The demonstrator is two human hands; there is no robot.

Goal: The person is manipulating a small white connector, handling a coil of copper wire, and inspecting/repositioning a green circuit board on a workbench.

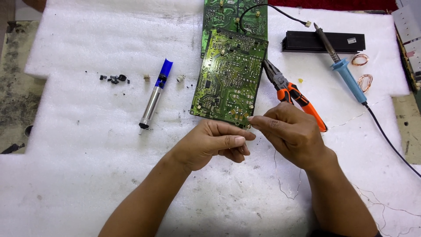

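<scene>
Thin wire point(277, 169) is pinched between the fingertips of the left hand point(210, 142) and right hand point(291, 131), trailing down over the white foam sheet point(87, 145). Just beyond lies a green circuit board point(230, 77); orange-handled pliers point(291, 93) rest to its right, a desoldering pump point(155, 94) to its left.

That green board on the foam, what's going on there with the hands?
A person's left hand and right hand meet at the near edge of a green circuit board, pinching something small, seemingly thin wire. Orange-handled pliers lie beside the board, a blue soldering iron farther right, and a blue-and-silver desoldering pump on the left, all on white foam.
</scene>
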